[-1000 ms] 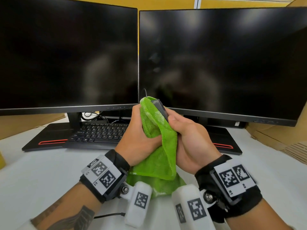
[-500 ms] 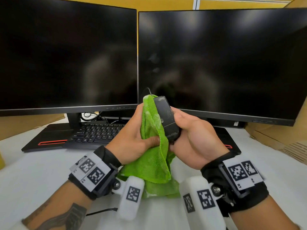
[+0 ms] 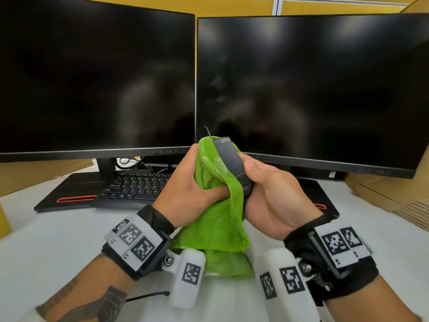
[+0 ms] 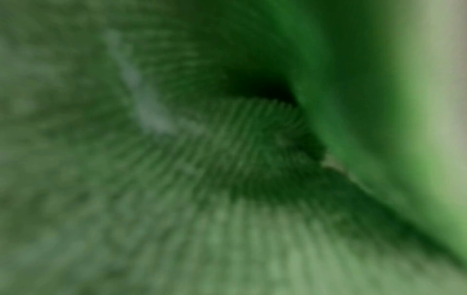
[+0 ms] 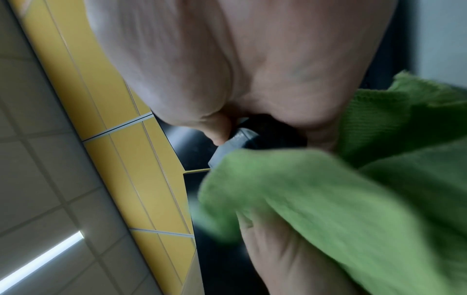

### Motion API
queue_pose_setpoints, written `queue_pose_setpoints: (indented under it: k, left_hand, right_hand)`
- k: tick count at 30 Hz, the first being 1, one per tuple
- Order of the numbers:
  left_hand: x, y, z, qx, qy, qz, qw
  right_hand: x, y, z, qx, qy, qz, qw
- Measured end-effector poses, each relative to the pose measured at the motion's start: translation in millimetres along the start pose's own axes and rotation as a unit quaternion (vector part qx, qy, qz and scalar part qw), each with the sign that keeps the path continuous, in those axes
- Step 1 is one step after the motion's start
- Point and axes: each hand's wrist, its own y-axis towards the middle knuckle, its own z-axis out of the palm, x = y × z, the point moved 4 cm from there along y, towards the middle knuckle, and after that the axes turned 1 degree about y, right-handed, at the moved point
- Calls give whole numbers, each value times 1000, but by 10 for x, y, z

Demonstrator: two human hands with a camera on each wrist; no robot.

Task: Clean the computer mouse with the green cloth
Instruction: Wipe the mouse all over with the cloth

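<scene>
Holding the black plastic computer mouse aloft before the monitors, the right hand curls around its right side, long axis running up and away. The left hand grips the fluffy green microfibre cloth, pressed against the mouse's left flank, so wiping likely runs along that axis.

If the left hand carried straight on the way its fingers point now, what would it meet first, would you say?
Probably the right-hand monitor. The left hand, gripping the green cloth, points up and away towards that screen's lower edge, though depth is unclear.
</scene>
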Motion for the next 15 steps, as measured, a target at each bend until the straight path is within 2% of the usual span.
queue_pose_setpoints:
  k: [4, 7, 11, 15]
  left_hand:
    - [-48, 39, -27, -70, -3, 14, 997]
    - [-58, 43, -65, -107, 19, 23, 994]
    - [-32, 32, -96, -110, 59, 16, 992]
    - [-79, 33, -111, -109, 83, 39, 990]
  right_hand:
    - [-16, -17, 81, 40, 5, 13, 999]
    - [-45, -19, 103, 44, -11, 32, 998]
    - [-68, -31, 115, 50, -26, 18, 998]
    - [-63, -30, 104, 52, -29, 19, 998]
